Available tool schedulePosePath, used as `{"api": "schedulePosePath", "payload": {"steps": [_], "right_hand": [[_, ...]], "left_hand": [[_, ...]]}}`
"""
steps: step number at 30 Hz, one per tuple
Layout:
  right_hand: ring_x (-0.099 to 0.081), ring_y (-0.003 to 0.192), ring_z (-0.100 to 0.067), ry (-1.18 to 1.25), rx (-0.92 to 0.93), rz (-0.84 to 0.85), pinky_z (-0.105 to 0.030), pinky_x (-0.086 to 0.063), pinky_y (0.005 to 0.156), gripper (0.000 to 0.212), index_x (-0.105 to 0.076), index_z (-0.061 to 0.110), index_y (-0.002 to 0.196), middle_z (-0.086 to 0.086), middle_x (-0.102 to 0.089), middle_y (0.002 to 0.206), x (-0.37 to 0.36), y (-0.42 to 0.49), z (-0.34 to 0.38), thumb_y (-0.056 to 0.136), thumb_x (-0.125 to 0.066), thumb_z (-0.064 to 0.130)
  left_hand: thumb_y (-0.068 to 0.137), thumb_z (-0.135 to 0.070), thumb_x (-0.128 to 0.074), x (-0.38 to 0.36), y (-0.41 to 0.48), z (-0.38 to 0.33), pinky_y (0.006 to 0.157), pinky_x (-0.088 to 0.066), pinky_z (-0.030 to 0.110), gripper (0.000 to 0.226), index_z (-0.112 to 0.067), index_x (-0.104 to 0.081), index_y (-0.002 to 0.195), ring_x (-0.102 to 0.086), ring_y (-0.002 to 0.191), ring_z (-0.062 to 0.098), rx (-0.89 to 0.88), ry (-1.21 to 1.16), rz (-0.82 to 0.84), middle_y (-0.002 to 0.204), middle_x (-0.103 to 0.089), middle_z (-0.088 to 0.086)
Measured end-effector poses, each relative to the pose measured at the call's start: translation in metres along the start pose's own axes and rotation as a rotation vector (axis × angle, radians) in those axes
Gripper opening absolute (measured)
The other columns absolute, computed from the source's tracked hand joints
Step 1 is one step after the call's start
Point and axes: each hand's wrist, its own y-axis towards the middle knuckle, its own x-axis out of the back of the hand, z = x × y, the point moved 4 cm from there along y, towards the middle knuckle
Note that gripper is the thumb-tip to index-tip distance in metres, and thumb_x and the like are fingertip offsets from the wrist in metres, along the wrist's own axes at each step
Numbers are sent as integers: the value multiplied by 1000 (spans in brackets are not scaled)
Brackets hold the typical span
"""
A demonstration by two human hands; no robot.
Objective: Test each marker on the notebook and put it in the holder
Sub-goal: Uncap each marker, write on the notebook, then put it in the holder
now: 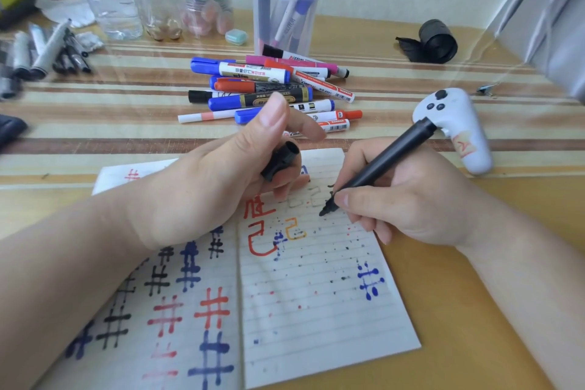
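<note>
My right hand point(408, 199) grips a black marker point(376, 168), its tip on the open notebook point(316, 294). My left hand point(215, 180) holds its cap point(280, 160). The holder point(285, 16) stands behind the marker pile point(269, 89).

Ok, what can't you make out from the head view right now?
All in the head view:
Whether the tip of the black marker touches the notebook: too fine to tell.
Top of the left page: covered by the left hand, which holds the cap.
Front of the pile: partly behind that hand's thumb.
The markers at the left edge: blurred, some cut off.
Base of the holder: partly behind the pile.
</note>
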Motion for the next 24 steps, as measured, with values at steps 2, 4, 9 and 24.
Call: {"api": "schedulePosePath", "payload": {"steps": [2, 4, 9, 24], "right_hand": [[-58, 46, -25, 6, 1, 4, -27, -44, 42, 5, -68, 17, 77, -12, -65, 61, 0, 0, 0, 76, -71, 20], [-58, 46, -24, 15, 7, 7, -26, -44, 42, 5, -68, 16, 77, -11, -66, 62, -1, 0, 0, 77, -72, 20], [-59, 47, -20, 12, 18, 9, -26, -44, 42, 4, -69, 16, 77, -11, -66, 62, -2, -1, 2, 77, -72, 18], [-50, 37, -18, -59, -31, -39, -25, -38, 38, 13, -64, 10, 72, -5, -59, 51, 0, 0, 5, 81, -71, 6]], "left_hand": [[48, -98, -58, 0, 0, 0, 84, -60, 36, 86, -30, -71, 97, -47, 54, 17, 1, 2, -4, 63, -46, -2], [49, -98, -58, 0, 0, -1, 72, -56, 24, 86, -29, -71, 98, -48, 54, 16, 2, 2, -4, 63, -47, -1], [49, -97, -59, -1, 0, -2, 79, -57, 25, 85, -28, -71, 98, -47, 55, 16, 3, -14, 18, 64, -45, 0], [49, -97, -59, -2, -1, -2, 99, -54, 51, 88, -27, -71, 100, -46, 58, 17, 6, -11, -2, 66, -45, 0]]}}
